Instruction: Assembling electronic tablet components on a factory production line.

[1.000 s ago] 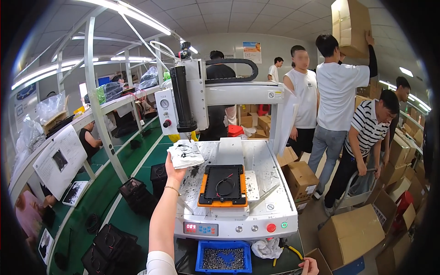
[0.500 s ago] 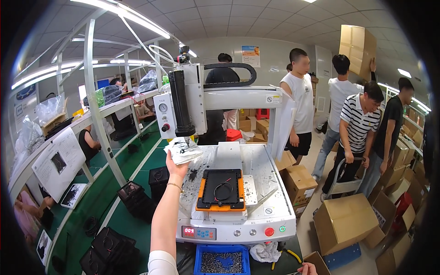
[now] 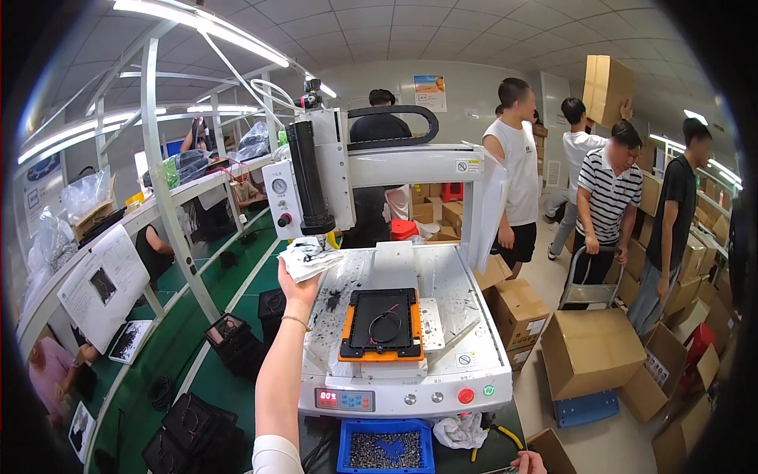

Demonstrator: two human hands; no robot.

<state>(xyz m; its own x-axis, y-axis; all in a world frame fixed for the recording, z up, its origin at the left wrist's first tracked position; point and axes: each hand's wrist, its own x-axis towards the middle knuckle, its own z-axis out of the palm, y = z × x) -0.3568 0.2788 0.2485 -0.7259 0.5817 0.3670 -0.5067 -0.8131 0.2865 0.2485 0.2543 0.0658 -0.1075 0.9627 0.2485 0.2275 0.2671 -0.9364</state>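
My left hand (image 3: 298, 286) is closed on a white wiping cloth (image 3: 310, 258) smeared with black. It holds the cloth just under the black dispensing barrel (image 3: 309, 178) of a white benchtop dispensing machine (image 3: 410, 399); the cloth hides the nozzle tip. On the machine's bed, right of my left wrist, an orange fixture (image 3: 345, 347) holds a black rectangular panel (image 3: 363, 316) with a thin cable (image 3: 385, 325) coiled on top. My right hand (image 3: 530, 463) shows only in part at the lower edge, its fingers pinched together; whatever they hold is too small to name.
A blue tray (image 3: 345, 454) of small metal parts sits before the machine, beside crumpled white cloth (image 3: 462, 433) and yellow-handled pliers (image 3: 507, 434). Black cases (image 3: 193, 430) stand on the green conveyor (image 3: 189, 340) at left. Cardboard boxes (image 3: 592, 355), a hand truck (image 3: 588, 294) and several people occupy the right.
My left hand and the cloth have shifted slightly left under the barrel. On the right, the person carrying a raised box has moved farther off; the person at the hand truck has shifted slightly left.
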